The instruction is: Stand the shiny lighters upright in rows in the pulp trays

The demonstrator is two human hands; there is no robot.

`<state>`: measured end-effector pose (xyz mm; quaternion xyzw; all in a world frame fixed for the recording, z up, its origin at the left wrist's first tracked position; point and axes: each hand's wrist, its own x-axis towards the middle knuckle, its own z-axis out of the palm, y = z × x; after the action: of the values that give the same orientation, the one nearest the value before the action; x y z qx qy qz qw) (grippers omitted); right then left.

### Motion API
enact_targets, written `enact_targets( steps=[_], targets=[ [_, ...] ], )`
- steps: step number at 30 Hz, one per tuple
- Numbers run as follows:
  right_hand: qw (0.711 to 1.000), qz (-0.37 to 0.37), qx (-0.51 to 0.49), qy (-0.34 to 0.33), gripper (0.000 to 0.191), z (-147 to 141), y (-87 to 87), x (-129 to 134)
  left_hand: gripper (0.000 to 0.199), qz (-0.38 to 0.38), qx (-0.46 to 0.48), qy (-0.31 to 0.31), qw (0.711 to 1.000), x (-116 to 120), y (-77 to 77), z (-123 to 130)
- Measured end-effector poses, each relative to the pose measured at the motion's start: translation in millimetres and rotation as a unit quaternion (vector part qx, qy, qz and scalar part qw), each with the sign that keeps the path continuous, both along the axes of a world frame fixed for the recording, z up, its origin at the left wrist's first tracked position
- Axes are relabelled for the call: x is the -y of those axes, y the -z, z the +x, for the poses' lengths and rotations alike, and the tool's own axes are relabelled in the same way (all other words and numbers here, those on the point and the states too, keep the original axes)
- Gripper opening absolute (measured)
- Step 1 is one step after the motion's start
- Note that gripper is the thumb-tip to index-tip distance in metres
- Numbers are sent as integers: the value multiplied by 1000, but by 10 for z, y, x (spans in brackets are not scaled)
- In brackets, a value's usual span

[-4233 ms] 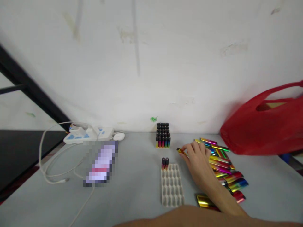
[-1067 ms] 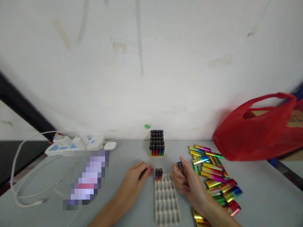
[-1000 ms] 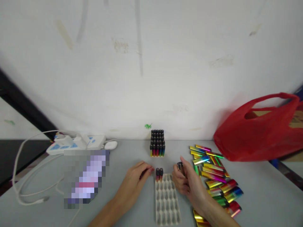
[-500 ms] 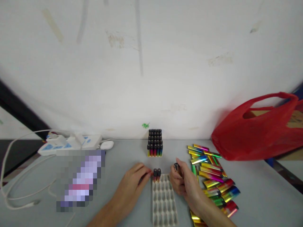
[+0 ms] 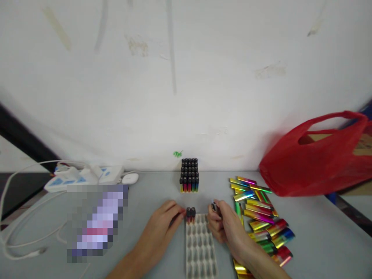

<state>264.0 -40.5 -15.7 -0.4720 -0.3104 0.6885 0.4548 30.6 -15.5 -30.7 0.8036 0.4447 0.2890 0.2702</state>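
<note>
A pale tray [image 5: 201,248] with rows of slots lies on the grey table, and two black-topped lighters [image 5: 191,215] stand in its far left corner. My left hand [image 5: 168,219] rests left of that corner, its fingertips pressed together beside the lighters; whether they pinch anything is hidden. To the right of the tray my right hand [image 5: 222,221] is closed around another black-topped lighter [image 5: 215,207], whose top sticks out of the fist. Behind the tray stands a block of upright lighters [image 5: 189,174] in rows. Colourful shiny lighters [image 5: 258,213] lie in a loose pile on the right.
A red plastic bag [image 5: 308,166] sits at the right by the white wall. On the left are a white power strip [image 5: 113,175] with cables, a small white case [image 5: 130,178] and a pixelated purple object [image 5: 101,221].
My right hand has turned slightly, and the lighter top in it tilts more to the left. The view has shifted a little. My left hand stays beside the two lighters.
</note>
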Motion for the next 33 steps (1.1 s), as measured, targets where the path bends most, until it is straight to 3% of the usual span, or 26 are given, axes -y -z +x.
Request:
enact_targets(
  steps=[11,33],
  targets=[
    [998,-19,-37,-50,72,48,66,-82,27,-4,-4,3,1000,21,-25,-11],
    [997,-18,-47,-56,70,50,79,-73,25,2,-3,14,1000,22,17,-8]
  ],
)
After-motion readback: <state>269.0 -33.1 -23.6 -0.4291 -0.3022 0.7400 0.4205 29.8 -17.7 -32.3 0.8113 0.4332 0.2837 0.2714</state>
